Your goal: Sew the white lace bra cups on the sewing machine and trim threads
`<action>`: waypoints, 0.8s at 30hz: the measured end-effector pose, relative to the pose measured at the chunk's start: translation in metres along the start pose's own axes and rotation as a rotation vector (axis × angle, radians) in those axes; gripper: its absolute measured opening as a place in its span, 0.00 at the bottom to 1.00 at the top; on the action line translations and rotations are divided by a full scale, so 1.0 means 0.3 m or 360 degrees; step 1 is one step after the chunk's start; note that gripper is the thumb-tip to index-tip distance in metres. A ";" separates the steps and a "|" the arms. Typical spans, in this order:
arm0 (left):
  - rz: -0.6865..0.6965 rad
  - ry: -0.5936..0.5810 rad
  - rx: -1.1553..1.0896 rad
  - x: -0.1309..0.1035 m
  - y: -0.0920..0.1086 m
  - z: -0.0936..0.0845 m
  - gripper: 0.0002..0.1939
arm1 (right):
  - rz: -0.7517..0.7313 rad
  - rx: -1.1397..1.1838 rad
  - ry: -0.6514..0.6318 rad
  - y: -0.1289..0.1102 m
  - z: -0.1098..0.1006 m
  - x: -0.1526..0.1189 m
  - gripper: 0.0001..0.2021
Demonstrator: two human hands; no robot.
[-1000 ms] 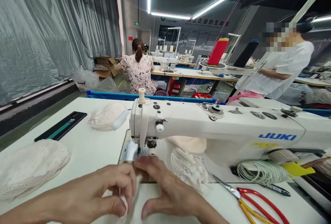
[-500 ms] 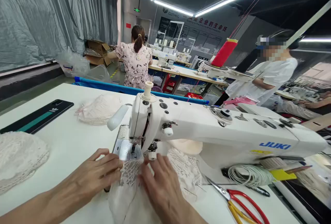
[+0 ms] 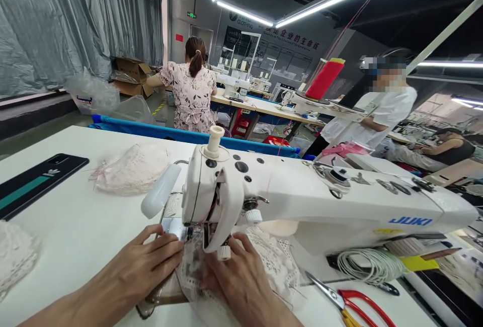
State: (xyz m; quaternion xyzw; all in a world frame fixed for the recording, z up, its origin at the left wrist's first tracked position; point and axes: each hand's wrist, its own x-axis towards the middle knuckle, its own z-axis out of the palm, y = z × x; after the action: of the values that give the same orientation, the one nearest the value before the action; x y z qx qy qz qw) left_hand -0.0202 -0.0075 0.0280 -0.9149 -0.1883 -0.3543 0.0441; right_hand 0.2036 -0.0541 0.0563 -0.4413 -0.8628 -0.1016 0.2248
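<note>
White lace fabric (image 3: 190, 271) lies under the needle area of a white sewing machine (image 3: 298, 191). My left hand (image 3: 153, 261) is at the fabric's left edge, fingers bent and close together with the fingertips on the lace; its thumb is hidden. Just right of the needle, my right hand (image 3: 243, 279) grips the lace with curled fingers, partly behind the machine head. More lace (image 3: 277, 256) is bunched to the right of that hand, under the machine arm. The metal needle plate (image 3: 174, 227) shows beyond my left fingertips.
Red-and-yellow-handled scissors (image 3: 339, 299) and coiled cord (image 3: 372, 264) lie at right. Lace pieces (image 3: 130, 168) and a dark phone (image 3: 41, 181) rest at left. Beyond the table, one person (image 3: 194, 88) sits facing away and another (image 3: 381, 110) stands at right.
The lace has moved forward under the needle, and its plain sheer part no longer lies between my hands. My right hand is closer behind the machine head. The view has shifted slightly.
</note>
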 end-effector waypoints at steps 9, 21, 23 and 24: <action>-0.0016 -0.0175 0.0091 -0.003 -0.045 0.011 0.12 | -0.0001 -0.0006 0.0071 0.048 0.051 0.006 0.23; -0.0021 -0.0006 -0.0049 -0.008 0.030 0.035 0.13 | -0.0269 0.0176 0.0331 -0.034 0.046 -0.025 0.13; -0.0049 -0.0021 -0.0017 -0.015 0.030 0.041 0.13 | -0.0252 0.0188 0.0373 -0.038 0.043 -0.020 0.09; -0.0045 -0.0039 0.0003 -0.019 0.029 0.043 0.13 | -0.0254 0.0214 0.0408 -0.038 0.041 -0.017 0.09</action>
State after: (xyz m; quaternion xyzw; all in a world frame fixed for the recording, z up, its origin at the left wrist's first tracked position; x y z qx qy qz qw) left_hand -0.0127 -0.0145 0.0150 -0.9164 -0.2022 -0.3434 0.0376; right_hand 0.1933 -0.0599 0.0432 -0.3387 -0.8643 -0.1167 0.3531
